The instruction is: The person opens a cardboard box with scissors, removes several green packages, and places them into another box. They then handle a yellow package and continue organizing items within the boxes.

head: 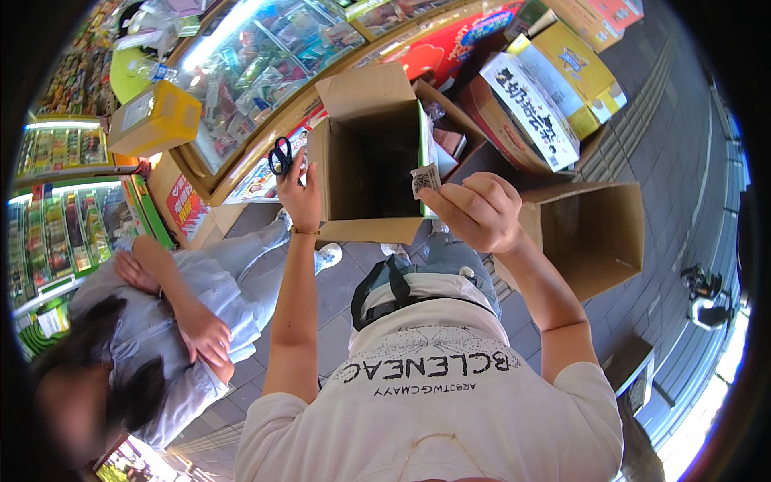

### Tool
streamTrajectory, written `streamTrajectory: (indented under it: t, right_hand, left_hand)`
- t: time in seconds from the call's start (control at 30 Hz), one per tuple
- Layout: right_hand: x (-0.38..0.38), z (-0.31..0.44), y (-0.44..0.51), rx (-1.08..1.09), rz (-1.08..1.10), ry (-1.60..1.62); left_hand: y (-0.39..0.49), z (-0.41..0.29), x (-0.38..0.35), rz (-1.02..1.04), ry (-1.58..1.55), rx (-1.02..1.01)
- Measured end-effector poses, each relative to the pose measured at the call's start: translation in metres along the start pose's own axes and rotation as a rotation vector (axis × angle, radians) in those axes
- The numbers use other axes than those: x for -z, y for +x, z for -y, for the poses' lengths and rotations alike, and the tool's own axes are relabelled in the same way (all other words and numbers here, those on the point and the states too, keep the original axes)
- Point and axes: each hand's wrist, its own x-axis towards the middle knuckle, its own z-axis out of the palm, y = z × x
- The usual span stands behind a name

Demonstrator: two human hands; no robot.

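A large open cardboard box (pixel 370 78) stands before me with its flaps spread, and its inside is dark. My left hand (pixel 300 196) is at the box's left flap, its fingers around scissors (pixel 280 155) with dark handles that stick out past the fingers. Above the box's right edge, my right hand (pixel 479 211) pinches a small paper label (pixel 425 179) with a printed code between thumb and forefinger. The blades of the scissors are mostly hidden.
Left stands a person (pixel 174 301) with arms folded. A glass display case (pixel 265 66) of packaged goods runs behind the box, with a yellow-taped parcel (pixel 155 117) at its corner. Another open carton (pixel 593 235) and several stacked boxes (pixel 530 111) are at the right.
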Motion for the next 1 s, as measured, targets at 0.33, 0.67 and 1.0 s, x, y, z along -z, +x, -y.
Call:
streamTrajectory:
  t: [0.33,0.67,1.0]
  right_hand:
    - [-0.028,-0.007,0.01,0.076,0.019,0.057]
    - [-0.001,-0.008,-0.011,0.1,0.033,0.109]
    - [-0.008,-0.033,-0.018,-1.081,0.156,1.252]
  left_hand:
    - [0.006,-0.127,0.013,0.645,-0.957,0.36]
    - [-0.015,-0.16,0.012,0.573,-1.041,0.471]
    - [-0.031,-0.207,-0.036,0.098,-0.909,0.37]
